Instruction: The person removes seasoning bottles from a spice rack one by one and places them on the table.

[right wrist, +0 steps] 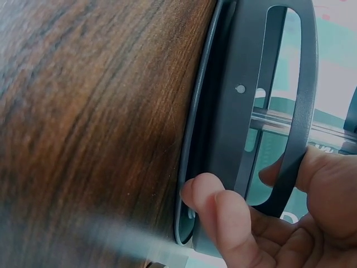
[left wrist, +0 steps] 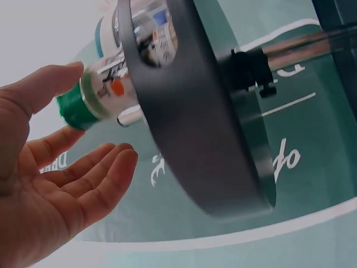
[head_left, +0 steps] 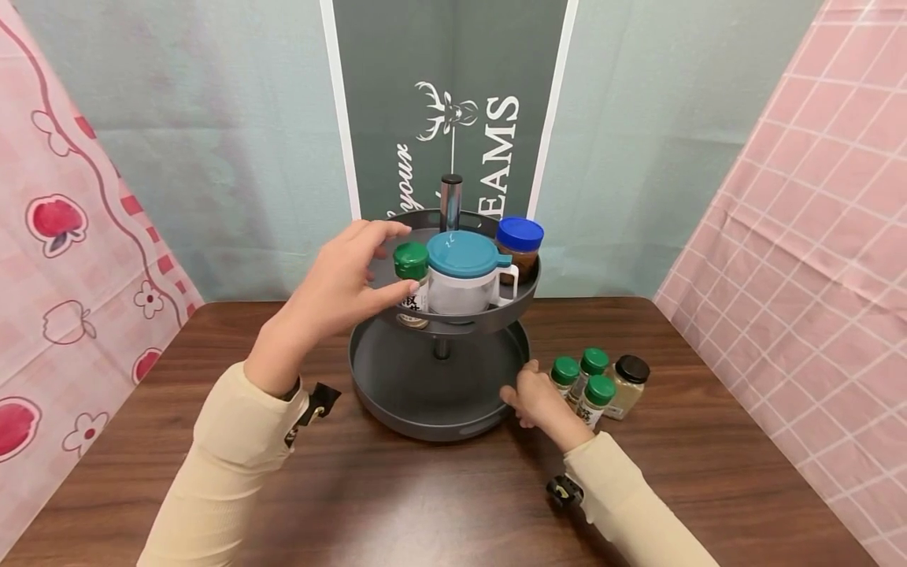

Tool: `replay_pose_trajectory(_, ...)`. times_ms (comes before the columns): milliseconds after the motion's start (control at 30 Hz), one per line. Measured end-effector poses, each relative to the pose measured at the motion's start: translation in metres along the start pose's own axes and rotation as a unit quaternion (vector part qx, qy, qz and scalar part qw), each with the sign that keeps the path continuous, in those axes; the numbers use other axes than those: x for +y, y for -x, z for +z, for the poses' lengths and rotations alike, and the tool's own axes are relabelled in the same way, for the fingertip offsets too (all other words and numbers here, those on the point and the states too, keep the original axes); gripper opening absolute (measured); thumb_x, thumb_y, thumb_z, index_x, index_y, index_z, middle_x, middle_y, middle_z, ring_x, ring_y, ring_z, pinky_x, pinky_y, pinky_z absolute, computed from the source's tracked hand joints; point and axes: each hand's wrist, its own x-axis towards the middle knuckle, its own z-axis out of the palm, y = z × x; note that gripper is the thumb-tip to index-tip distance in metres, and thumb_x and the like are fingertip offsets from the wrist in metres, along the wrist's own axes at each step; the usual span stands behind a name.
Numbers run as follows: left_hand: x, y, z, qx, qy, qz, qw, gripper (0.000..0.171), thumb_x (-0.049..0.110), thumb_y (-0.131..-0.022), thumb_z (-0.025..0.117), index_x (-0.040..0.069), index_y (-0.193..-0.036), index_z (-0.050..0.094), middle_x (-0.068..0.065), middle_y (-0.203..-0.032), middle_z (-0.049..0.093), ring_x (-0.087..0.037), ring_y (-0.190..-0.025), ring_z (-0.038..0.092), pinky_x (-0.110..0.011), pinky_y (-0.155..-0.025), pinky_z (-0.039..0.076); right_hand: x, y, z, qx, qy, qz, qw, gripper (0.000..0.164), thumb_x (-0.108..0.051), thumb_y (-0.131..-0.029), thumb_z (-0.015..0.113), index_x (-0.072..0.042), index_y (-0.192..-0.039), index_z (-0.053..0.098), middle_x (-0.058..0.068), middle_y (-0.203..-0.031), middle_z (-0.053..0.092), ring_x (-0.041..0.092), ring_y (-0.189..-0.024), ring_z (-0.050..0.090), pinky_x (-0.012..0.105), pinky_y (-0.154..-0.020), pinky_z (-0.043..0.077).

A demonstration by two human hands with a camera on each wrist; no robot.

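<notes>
Standing on a brown wood-grain table (head_left: 397, 504), a dark-grey, round two-tier stand (head_left: 439, 430) with a shiny metal pole (head_left: 450, 206) looks stiff but apt to swivel if nudged. The person's right hand (head_left: 542, 398) grips its lower tray at 4 o'clock, thumb over the slotted rim, fingers curled against the outer wall, likely the firmest hold.

Up top at 6 o'clock sits a clear, white-handled jar with a teal lid (head_left: 462, 268), probably best lifted by its handle; at 3 o'clock, a dark-brown jar with a blue screw lid (head_left: 520, 240). On the table, off the stand's 3 o'clock, are a squarish black-lidded jar (head_left: 628, 386) and three slim green-capped bottles (head_left: 598, 392).

At the upper tray's 7 o'clock, the left hand (head_left: 340, 272) spreads loosely around a clear, labelled shaker bottle with a green cap (head_left: 411, 264), thumb touching; finger pressure cannot be told. Likely light and slick, it should hold surest just below the cap.
</notes>
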Motion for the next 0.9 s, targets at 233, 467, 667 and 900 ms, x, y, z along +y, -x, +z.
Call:
replay_pose_trajectory(233, 0.002, -0.007, 0.020, -0.002, 0.011, 0.033, 0.9994, 0.047, 0.014, -0.079, 0.073, 0.002, -0.120, 0.054, -0.012, -0.105, 0.053, -0.019, -0.084, 0.049, -0.031, -0.066, 0.046, 0.001, 0.000, 0.001, 0.001, -0.003, -0.003, 1.000, 0.078, -0.018, -0.087, 0.053, 0.024, -0.134, 0.007, 0.009, -0.055, 0.055, 0.017, -0.041, 0.055, 0.029, -0.044, 0.044)
replay_pose_trajectory(467, 0.002, -0.009, 0.024, 0.012, 0.010, 0.040, 0.9991, 0.039, 0.008, -0.079, 0.071, 0.003, -0.115, 0.057, -0.012, -0.102, 0.054, -0.019, -0.083, 0.049, -0.030, -0.064, 0.046, 0.002, -0.002, -0.001, -0.007, -0.001, 0.005, 1.000, 0.078, -0.019, -0.089, 0.052, 0.022, -0.136, 0.005, 0.009, -0.057, 0.056, 0.019, -0.043, 0.056, 0.030, -0.046, 0.046)
replay_pose_trajectory(667, 0.001, -0.009, 0.025, 0.016, 0.008, 0.051, 0.9986, 0.039, 0.008, -0.079, 0.072, 0.002, -0.114, 0.057, -0.012, -0.103, 0.055, -0.019, -0.084, 0.049, -0.030, -0.064, 0.046, 0.002, -0.001, -0.002, -0.006, -0.006, 0.006, 1.000, 0.078, -0.018, -0.088, 0.052, 0.022, -0.136, 0.005, 0.009, -0.057, 0.056, 0.018, -0.043, 0.056, 0.030, -0.046, 0.046)
replay_pose_trajectory(900, 0.007, -0.011, 0.021, 0.017, 0.008, 0.079, 0.9967, 0.038, 0.008, -0.077, 0.074, 0.002, -0.112, 0.059, -0.010, -0.098, 0.055, -0.017, -0.079, 0.048, -0.028, -0.062, 0.044, 0.003, -0.001, -0.001, -0.007, -0.006, -0.001, 1.000, 0.078, -0.018, -0.088, 0.052, 0.023, -0.136, 0.005, 0.009, -0.058, 0.056, 0.018, -0.043, 0.056, 0.030, -0.047, 0.046)
